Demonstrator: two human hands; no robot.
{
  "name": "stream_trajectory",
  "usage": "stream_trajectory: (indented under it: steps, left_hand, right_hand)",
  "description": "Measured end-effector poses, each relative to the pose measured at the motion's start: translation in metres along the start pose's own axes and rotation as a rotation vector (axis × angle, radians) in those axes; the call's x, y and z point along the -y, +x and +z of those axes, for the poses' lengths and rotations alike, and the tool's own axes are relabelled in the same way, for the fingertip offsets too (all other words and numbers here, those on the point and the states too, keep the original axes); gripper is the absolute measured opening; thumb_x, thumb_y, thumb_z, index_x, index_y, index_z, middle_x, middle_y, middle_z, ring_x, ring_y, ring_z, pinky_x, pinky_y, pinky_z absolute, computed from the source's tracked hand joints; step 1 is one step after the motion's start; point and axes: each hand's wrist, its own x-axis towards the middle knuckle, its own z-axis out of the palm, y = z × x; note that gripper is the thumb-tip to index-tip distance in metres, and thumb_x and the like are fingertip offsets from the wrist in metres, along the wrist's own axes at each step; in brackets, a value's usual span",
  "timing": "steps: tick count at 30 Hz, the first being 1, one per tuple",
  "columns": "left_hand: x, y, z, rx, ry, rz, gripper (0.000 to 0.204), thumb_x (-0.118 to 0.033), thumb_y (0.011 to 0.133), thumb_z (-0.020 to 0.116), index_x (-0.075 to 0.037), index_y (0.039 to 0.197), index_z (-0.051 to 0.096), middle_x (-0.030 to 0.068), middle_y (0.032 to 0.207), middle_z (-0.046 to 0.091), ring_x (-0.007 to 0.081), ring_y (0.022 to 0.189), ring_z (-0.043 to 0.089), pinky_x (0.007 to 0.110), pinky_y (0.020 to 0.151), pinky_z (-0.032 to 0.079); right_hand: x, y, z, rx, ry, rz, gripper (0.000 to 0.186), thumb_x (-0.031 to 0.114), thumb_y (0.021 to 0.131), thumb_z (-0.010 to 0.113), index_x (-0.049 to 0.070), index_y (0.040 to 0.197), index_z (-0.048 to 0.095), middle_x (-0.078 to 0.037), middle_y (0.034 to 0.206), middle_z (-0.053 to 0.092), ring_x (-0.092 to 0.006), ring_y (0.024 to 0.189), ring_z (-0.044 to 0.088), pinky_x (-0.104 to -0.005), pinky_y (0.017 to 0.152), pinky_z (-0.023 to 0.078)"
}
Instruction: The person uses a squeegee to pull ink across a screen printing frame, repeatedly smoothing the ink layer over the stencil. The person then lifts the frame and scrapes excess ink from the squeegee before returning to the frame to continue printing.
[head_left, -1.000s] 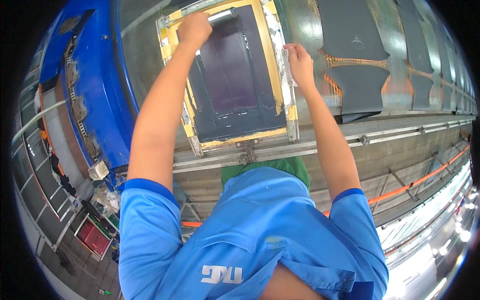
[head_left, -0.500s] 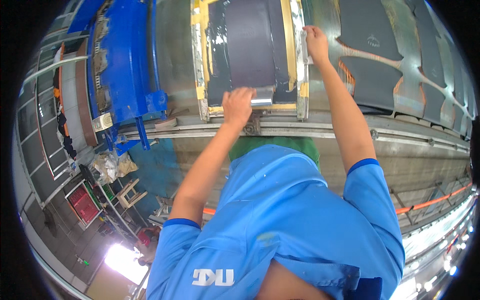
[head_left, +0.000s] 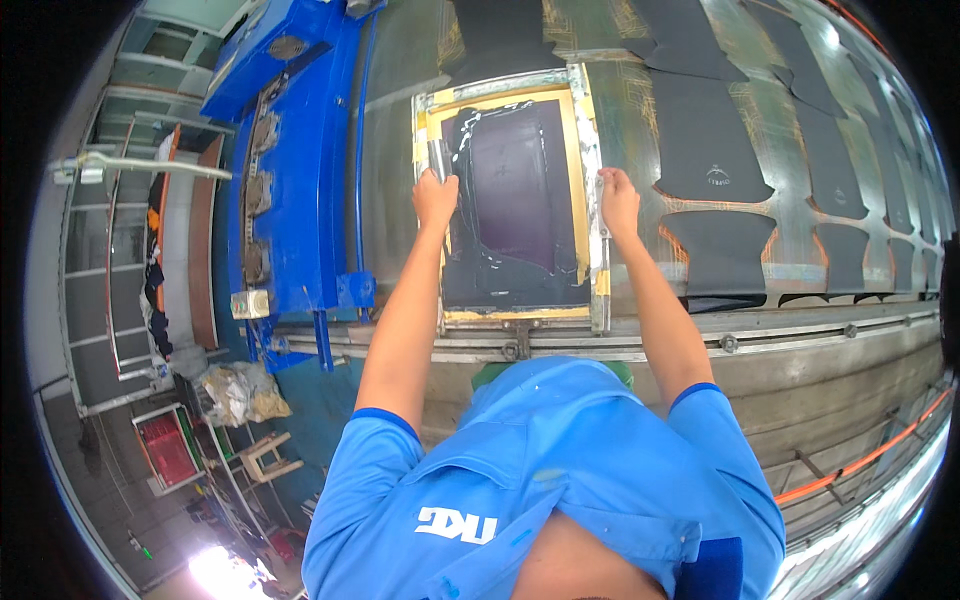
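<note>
A screen-printing frame [head_left: 592,150] edged with yellow tape lies in front of me on the long table. Its mesh [head_left: 515,190] has a purplish-grey middle, ringed by dark ink with white glints. My left hand [head_left: 436,198] is closed around a silver squeegee [head_left: 438,158], which stands lengthwise along the frame's left side. At the right side, my right hand [head_left: 619,203] has its fingers closed on the frame's outer edge. What exactly lies under those fingertips is partly hidden.
Dark fabric pieces [head_left: 715,245] lie on the table to the right, another [head_left: 495,40] beyond the frame. Blue machinery [head_left: 300,190] stands at left. A metal rail [head_left: 660,348] runs along the near edge. A red crate [head_left: 170,448] and a wooden stool [head_left: 268,458] are at lower left.
My left hand has carried the squeegee from the frame's near end to its left side, turning it lengthwise. My right hand stays on the right edge. The view has shifted, showing the frame's far end.
</note>
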Motion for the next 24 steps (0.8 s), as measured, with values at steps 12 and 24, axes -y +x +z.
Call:
stream_trajectory:
  steps: [12,24]
  left_hand:
    - [-0.049,-0.033,0.014,0.282,0.008,0.277,0.045,-0.013,0.08,0.063,-0.018,0.124,0.07,0.0138,0.115,0.072,0.0348,0.107,0.067,0.043,0.093,0.053]
    - [0.062,-0.265,-0.016,0.305,0.017,0.595,0.061,0.001,0.074,0.064,-0.019,0.132,0.064,0.0018,0.135,0.064,0.0301,0.127,0.058,0.053,0.11,0.04]
  right_hand:
    - [0.01,-0.011,0.0,-0.002,0.05,-0.04,0.026,0.026,0.103,0.051,0.007,0.109,0.067,-0.022,0.09,0.07,-0.0452,0.089,0.066,-0.0512,0.078,0.05]
    - [0.003,-0.003,0.001,-0.079,0.068,-0.124,0.026,0.025,0.1,0.053,0.008,0.107,0.071,-0.02,0.094,0.072,-0.0405,0.092,0.069,-0.0474,0.083,0.051]
